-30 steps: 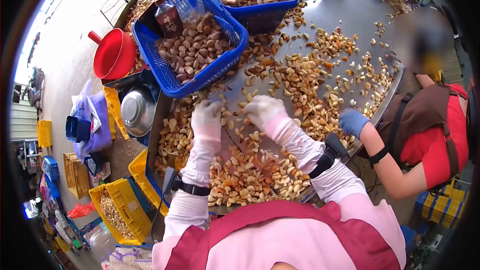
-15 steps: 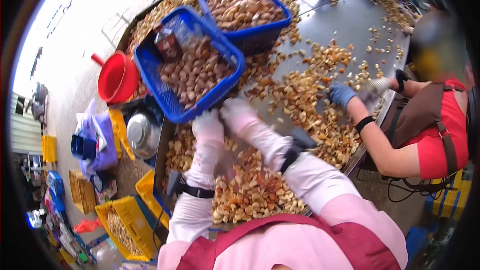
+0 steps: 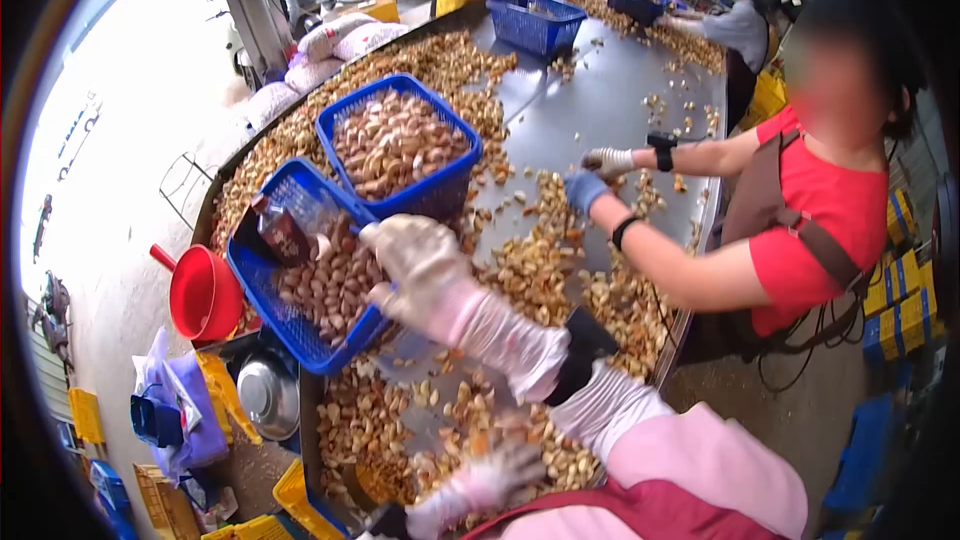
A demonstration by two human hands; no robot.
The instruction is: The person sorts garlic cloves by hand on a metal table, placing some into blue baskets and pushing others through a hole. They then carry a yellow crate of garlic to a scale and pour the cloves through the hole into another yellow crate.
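Observation:
My right hand (image 3: 415, 260), in a pale glove, is over the right rim of the nearer blue basket (image 3: 325, 370). Its thumb and fingers are apart, and I see nothing between them. Brownish nut-like pieces (image 3: 335, 290) fill much of that basket, along with a dark red packet (image 3: 283, 235). Low in the view my left hand (image 3: 500, 470), gloved too and blurred by motion, is over loose pale and orange pieces (image 3: 470, 410) on the metal table (image 3: 430, 370). Its fingers look spread. Behind stands a second blue basket (image 3: 440, 180), full of similar pieces.
Across the table a co-worker in red (image 3: 800, 210) has both gloved hands among the pieces. A red scoop-like pan (image 3: 205, 290) and a metal bowl (image 3: 268, 395) sit at the left edge. Farther back are another blue basket (image 3: 540, 30) and more people.
Both hands were together at the nearer basket's lower edge. My left hand has drawn back toward my body; my right has come to the basket's right rim. The camera view has tilted up.

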